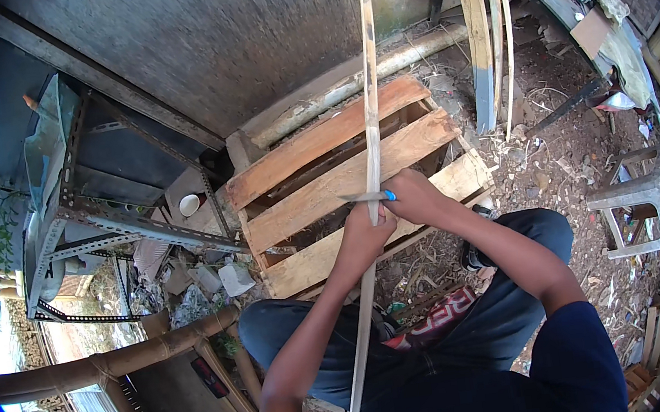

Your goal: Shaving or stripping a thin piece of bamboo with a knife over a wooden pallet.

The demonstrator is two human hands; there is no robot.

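Note:
My left hand (369,232) is closed round a long, thin wooden strip (372,139) that slants from near my lap up across a slatted wooden crate. In my right hand (414,197) is a knife (362,198) with a grey blade and a blue part at the handle. Its blade lies across the strip, just above my left hand, pointing left. Beneath both hands is the wooden crate (294,185), with broad slats and gaps between them. My fingers hide most of the knife handle.
A metal angle-frame rack (151,228) stands at the left, above a bamboo pole (134,355). Upright wooden planks (478,39) lean at the back right. A worn plastic stool (644,196) sits on the littered dirt at the right. A red printed sack (442,316) lies between my legs.

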